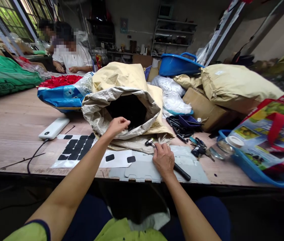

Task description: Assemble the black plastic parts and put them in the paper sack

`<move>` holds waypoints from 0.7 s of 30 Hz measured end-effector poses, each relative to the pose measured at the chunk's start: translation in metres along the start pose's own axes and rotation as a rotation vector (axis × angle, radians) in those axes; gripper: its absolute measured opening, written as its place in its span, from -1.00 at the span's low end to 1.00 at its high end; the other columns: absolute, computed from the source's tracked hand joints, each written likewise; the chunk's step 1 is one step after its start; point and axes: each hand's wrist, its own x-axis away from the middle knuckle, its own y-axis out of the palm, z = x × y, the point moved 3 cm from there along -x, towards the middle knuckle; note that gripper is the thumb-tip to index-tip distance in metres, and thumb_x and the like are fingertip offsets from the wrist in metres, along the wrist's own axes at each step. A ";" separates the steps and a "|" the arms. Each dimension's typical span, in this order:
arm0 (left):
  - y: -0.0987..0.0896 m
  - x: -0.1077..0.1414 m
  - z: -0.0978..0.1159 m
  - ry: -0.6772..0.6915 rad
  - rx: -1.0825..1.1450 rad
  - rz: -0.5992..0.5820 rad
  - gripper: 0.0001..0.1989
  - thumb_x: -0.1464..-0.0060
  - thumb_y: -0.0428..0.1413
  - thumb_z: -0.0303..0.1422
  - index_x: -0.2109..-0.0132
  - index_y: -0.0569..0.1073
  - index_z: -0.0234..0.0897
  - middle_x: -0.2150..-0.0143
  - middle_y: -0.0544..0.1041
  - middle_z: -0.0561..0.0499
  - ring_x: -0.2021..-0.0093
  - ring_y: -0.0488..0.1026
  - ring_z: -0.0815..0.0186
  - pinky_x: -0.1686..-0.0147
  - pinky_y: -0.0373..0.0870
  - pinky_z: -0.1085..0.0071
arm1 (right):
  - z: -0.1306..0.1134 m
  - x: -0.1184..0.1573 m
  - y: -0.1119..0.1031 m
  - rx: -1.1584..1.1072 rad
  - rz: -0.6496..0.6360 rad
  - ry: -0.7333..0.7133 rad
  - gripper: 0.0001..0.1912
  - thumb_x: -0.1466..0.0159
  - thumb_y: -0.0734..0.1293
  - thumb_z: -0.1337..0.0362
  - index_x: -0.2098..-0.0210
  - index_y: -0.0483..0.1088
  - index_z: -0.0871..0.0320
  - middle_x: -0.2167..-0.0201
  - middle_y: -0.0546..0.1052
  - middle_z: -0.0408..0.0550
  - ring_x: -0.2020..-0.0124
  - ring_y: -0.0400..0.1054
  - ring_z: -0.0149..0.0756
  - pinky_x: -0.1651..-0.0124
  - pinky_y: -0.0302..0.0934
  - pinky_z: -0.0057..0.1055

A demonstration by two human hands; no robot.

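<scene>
My left hand [118, 127] is at the mouth of a large paper-lined sack [95, 112], over its lower rim. Its fingers are curled together, and I cannot make out whether anything small is between them. The sack lies on its side with its opening towards me, and its inside is dark. My right hand [164, 159] rests on the table, wrapped round a small hammer [182, 171] with a black handle. The hammer's head points towards the sack. Between my arms lie white sheets with black rounded pads [110, 157], several in rows at the left.
A white power bank [54, 128] with a cable lies left. Black tools [178, 129], a clear jar [221, 149] and a blue basin [252, 170] holding a printed bag stand right. Full sacks [239, 82] and a blue tub [178, 65] are behind. A co-worker [75, 58] sits at the far left.
</scene>
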 end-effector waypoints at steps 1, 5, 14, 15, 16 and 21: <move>-0.003 -0.018 -0.007 -0.085 -0.122 0.153 -0.67 -0.19 0.16 -0.13 0.16 0.58 -0.34 0.25 0.64 -0.17 0.22 0.60 0.13 0.24 0.49 0.33 | 0.000 0.000 0.000 -0.004 -0.004 0.003 -0.72 -0.37 0.28 0.28 -0.05 0.45 0.03 0.14 0.43 -0.03 0.10 0.26 -0.20 0.17 0.05 -0.32; 0.001 -0.054 -0.025 -0.340 -0.435 0.306 -0.60 -0.07 0.23 -0.06 0.14 0.58 -0.32 0.01 0.61 -0.36 -0.08 0.53 -0.19 0.06 0.46 0.10 | 0.000 -0.001 -0.001 -0.013 -0.022 0.012 -0.72 -0.35 0.29 0.28 -0.05 0.46 0.03 0.14 0.43 -0.02 0.09 0.26 -0.20 0.15 0.06 -0.33; -0.004 -0.022 -0.019 -0.031 -0.289 0.419 -0.73 -0.06 0.21 -0.15 0.21 0.56 -0.26 0.22 0.63 -0.11 0.14 0.56 0.09 0.14 0.41 0.29 | 0.000 -0.001 -0.001 -0.008 -0.026 0.009 -0.73 -0.36 0.27 0.27 -0.04 0.44 0.04 0.14 0.42 0.00 0.08 0.25 -0.18 0.15 0.05 -0.34; -0.004 -0.010 -0.016 0.094 -0.226 0.391 -0.72 -0.07 0.21 -0.15 0.20 0.56 -0.27 0.26 0.62 -0.07 0.20 0.54 0.18 0.18 0.40 0.35 | 0.000 -0.001 -0.001 -0.009 -0.025 0.009 -0.73 -0.37 0.27 0.26 -0.04 0.44 0.04 0.14 0.42 0.00 0.08 0.25 -0.18 0.15 0.04 -0.34; -0.001 0.005 -0.014 0.215 -0.165 0.315 -0.71 -0.07 0.21 -0.14 0.18 0.55 -0.27 0.29 0.60 -0.03 0.27 0.52 0.25 0.23 0.38 0.39 | 0.000 -0.001 -0.001 -0.009 -0.024 0.009 -0.73 -0.37 0.27 0.26 -0.04 0.44 0.03 0.14 0.42 0.00 0.08 0.25 -0.18 0.15 0.04 -0.33; 0.031 0.071 -0.027 0.449 -0.141 -0.192 -0.71 -0.10 0.26 -0.17 0.08 0.60 -0.22 0.29 0.59 0.05 0.35 0.41 0.33 0.30 0.32 0.42 | -0.001 0.000 -0.003 -0.001 -0.022 0.012 -0.72 -0.37 0.26 0.26 -0.05 0.44 0.03 0.13 0.42 0.00 0.09 0.25 -0.17 0.15 0.05 -0.33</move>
